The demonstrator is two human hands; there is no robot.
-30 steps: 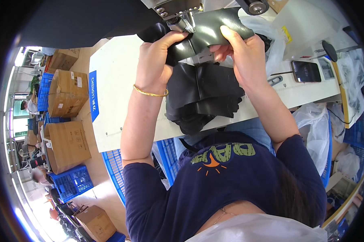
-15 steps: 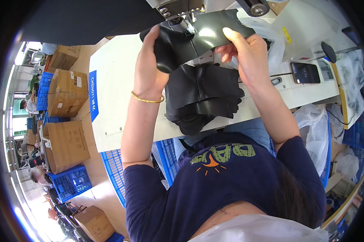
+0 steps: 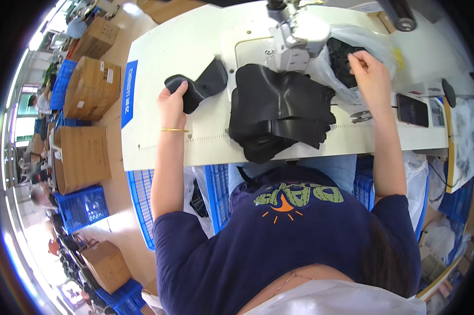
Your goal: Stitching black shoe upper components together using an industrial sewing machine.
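We judge one cycle closing — our left hand (image 3: 172, 102) grips a sewn black piece (image 3: 197, 86) out left on the table (image 3: 158, 47), our right hand (image 3: 367, 67) fingers curled inside the bag (image 3: 347, 52), the stack (image 3: 279, 113) waiting.

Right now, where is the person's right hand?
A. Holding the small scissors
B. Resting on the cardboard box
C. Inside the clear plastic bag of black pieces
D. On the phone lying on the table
C: the right hand reaches into the clear plastic bag beside the sewing machine, while the left hand holds a black piece out on the table.
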